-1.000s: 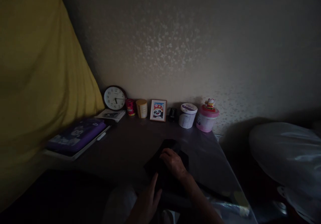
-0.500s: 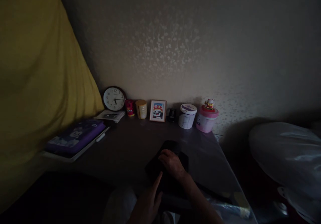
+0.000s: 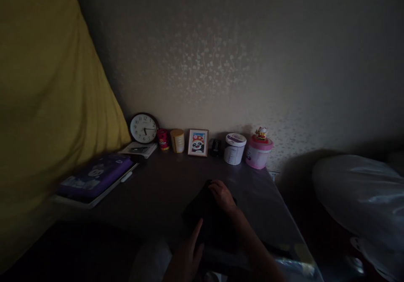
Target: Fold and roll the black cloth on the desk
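A soft-looking black item [image 3: 197,206] lies on the dark table in front of me; it is too dark to tell its exact kind. My right hand [image 3: 222,195] is at its upper right edge, the fingers curled over and closed on that edge. On the near side, my left hand [image 3: 189,250] rests against the lower left of the black item. Its index finger points forward and the thumb stands apart. Deep shadow hides where the item ends near my body.
Along the wall stand a round clock [image 3: 144,129], a red can [image 3: 163,139], a yellow canister [image 3: 177,141], a panda picture frame [image 3: 198,142], a white tub [image 3: 235,149] and a pink tub [image 3: 259,153] topped by a figurine. A purple case [image 3: 97,174] lies left.
My right hand has shifted slightly right and up to the black item's edge, and the black surface now looks spread flatter. My left hand has barely moved. The view has tilted up slightly.
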### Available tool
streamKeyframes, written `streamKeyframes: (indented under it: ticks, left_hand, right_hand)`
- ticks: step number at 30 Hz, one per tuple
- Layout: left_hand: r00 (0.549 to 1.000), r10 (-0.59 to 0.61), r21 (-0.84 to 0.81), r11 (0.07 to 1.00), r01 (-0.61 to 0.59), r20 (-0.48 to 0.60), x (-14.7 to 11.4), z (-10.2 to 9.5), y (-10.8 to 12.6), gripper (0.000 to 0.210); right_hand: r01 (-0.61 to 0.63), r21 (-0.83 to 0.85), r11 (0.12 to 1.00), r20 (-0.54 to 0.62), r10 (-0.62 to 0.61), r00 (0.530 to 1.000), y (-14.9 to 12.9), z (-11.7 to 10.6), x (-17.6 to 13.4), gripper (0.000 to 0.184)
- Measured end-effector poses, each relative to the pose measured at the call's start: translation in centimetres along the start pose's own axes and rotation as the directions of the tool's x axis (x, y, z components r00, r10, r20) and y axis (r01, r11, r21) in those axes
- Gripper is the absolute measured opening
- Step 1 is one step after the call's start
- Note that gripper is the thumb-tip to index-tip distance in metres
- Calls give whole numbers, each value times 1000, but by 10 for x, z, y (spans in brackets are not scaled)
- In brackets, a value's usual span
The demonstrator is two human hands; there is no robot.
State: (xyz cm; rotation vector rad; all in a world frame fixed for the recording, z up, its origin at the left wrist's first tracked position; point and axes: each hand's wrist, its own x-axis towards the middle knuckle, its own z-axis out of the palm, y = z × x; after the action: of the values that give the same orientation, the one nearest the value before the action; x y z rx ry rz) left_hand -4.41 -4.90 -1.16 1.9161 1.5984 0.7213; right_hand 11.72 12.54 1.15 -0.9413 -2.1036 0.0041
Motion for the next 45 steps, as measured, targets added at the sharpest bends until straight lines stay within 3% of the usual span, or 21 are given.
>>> streamKeyframes:
  ticks: [3,6,9,12,19,22,27,31,36,45]
  left_hand:
    - [1000,-6,-8,1000,6,-6,0,-1,2,54]
    - [1000,-21,14,1000,21,-6,0,-1,4,53]
    - [1000,-15,54,998,15,-4,-1,0,5,53]
    - [1000,1,80,997,1,-22,-2,0,6,52]
    - [998,21,94,995,-17,-51,-1,0,4,52]
    - [997,39,131,991,-30,-68,-1,0,4,53]
    - [977,76,194,980,-36,-200,-2,1,6,54]
    - [988,59,188,982,-32,-140,-2,2,2,53]
    - [976,110,241,969,-63,-189,-3,0,5,53]
    - [979,83,360,933,-11,-186,-4,-5,12,49]
  right_hand:
    - [-83,-40,996,-117,78,990,4,-13,-2,21]
    - [-114,24,993,-182,117,976,-9,-28,-18,21]
    - [-27,69,997,-80,33,996,-23,-30,-36,21]
    - [41,-2,999,7,-41,999,-21,-23,-42,21]
    - [-100,-92,991,-165,84,983,6,-23,-38,24]
    - [-98,-85,992,-142,85,986,-1,-30,-54,25]
    - [-122,-105,987,-98,112,989,-16,-36,-79,26]
    - [-150,-82,985,-97,142,985,-20,-37,-91,27]
    - [-177,-75,981,-122,167,978,-23,-41,-105,27]
    - [-251,12,968,-109,251,962,-23,-51,-120,26]
